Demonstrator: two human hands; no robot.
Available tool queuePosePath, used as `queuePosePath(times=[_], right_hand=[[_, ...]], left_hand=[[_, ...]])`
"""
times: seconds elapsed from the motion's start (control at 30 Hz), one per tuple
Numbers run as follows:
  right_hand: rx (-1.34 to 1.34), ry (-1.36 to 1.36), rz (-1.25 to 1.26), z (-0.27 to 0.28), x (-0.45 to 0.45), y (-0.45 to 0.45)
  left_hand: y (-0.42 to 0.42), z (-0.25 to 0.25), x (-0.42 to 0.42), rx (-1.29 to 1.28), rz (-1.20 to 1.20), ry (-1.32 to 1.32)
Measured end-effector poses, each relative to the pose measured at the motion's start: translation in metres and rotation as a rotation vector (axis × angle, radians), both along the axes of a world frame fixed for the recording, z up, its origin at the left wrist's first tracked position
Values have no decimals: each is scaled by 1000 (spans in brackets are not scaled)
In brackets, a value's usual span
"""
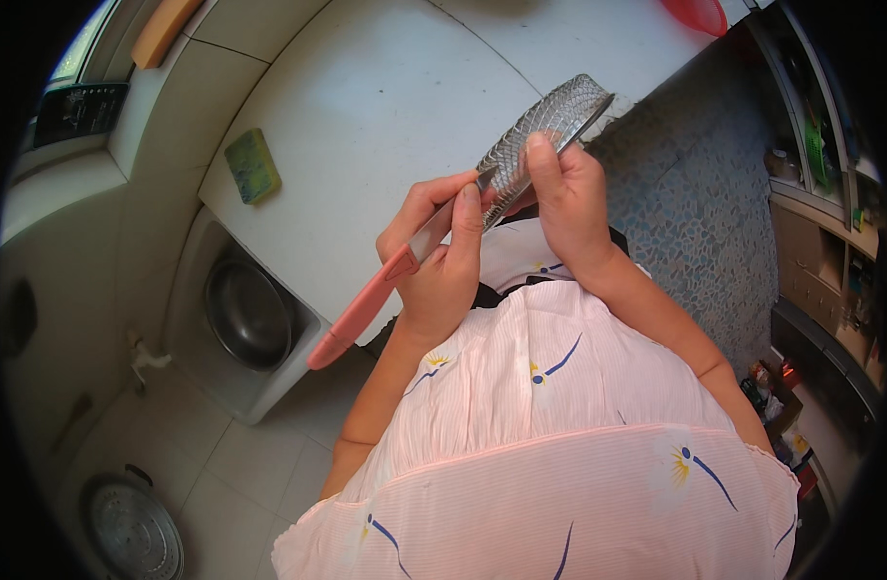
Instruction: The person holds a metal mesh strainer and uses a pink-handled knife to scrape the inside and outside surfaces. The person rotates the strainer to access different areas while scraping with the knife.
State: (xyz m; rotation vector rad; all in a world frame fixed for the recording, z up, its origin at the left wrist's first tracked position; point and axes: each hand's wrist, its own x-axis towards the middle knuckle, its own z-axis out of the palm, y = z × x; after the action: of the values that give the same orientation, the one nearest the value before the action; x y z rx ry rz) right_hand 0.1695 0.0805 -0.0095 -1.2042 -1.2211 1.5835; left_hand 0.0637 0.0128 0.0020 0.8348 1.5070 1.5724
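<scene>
My left hand (443, 254) grips the flat metal shaft of a pink-handled kitchen utensil (367, 304), thumb and forefinger pinching it near its far end. That end reaches the wire mesh of a shallow metal strainer (534, 123); whether the two are joined, I cannot tell. Around the strainer's shiny rim closes my right hand (570, 192), its thumb on the mesh and its other fingers mostly hidden behind. The strainer is tilted on edge in front of my body, by the edge of a white countertop (356, 123).
A green-and-yellow sponge (252, 166) lies on the countertop. To the left, a dark metal bowl (249, 314) sits in a sink (305, 337) near a tap (147, 359). A perforated metal pan (135, 529) is at lower left, a red basket (697, 13) at top right.
</scene>
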Motion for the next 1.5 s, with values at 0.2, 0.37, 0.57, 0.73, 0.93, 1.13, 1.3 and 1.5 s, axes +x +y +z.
queuePosePath(times=[0.2,0.37,0.57,0.73,0.93,1.13,1.3,1.5], right_hand=[[-35,42,-26,1,2,6],[-118,146,-181,8,-1,15],[-98,460,-333,11,-28,31],[-146,701,-287,31,-50,39],[-202,820,-289,34,-45,52],[-244,931,-216,35,-39,60],[-285,871,-249,34,-40,58],[-167,512,-149,34,-34,48]], left_hand=[[-4,1,-6,-35,112,-247],[-1,2,-8,-5,148,-214],[3,-5,0,286,69,117],[20,-6,0,530,24,593],[11,-2,-6,535,-37,672],[-4,2,-6,201,40,-64],[9,21,-15,36,141,-577],[9,28,-22,48,158,-552]])
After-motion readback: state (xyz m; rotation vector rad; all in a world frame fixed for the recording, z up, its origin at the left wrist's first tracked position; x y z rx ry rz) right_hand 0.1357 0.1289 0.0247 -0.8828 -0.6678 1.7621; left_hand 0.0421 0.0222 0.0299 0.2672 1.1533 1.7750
